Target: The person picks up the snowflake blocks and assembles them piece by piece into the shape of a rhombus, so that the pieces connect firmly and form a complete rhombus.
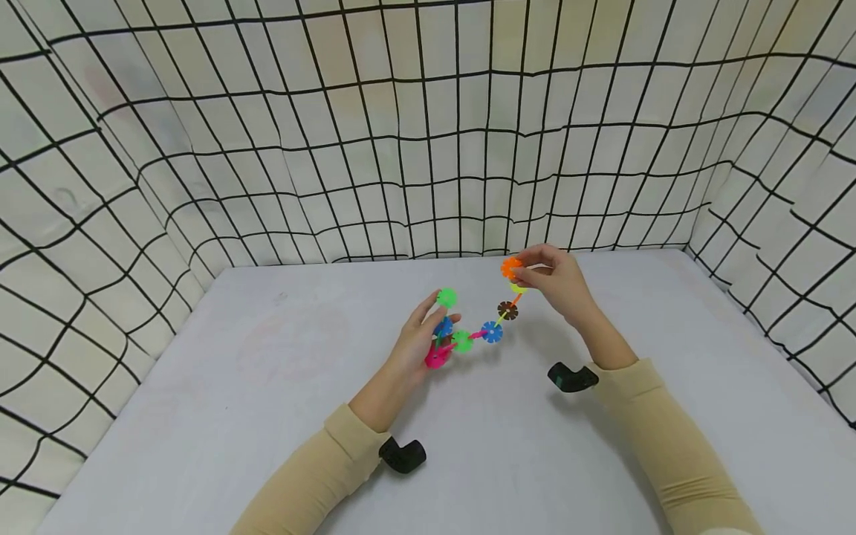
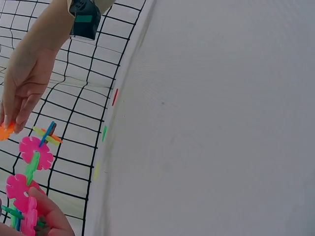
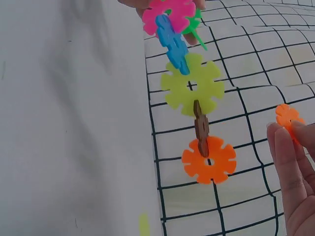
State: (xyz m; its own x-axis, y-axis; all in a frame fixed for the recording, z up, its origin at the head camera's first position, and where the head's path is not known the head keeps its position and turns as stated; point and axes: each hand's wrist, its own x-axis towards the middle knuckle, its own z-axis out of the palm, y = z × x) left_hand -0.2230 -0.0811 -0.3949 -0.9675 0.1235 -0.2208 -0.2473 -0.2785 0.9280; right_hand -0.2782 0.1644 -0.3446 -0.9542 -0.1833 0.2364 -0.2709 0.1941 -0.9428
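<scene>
A chain of interlocking notched plastic discs spans the space between my hands above the table. My left hand grips its left end, around pink discs, with a green disc standing up by the fingertips. Thumb and fingers of my right hand pinch an orange disc higher up and to the right. A yellow disc, a brown disc and another orange disc show in the right wrist view. Whether the pinched disc is joined to the chain I cannot tell.
A white tabletop lies under both hands. White walls with a black grid enclose it at the back and sides. Black devices sit at both wrists, beside the beige sleeves.
</scene>
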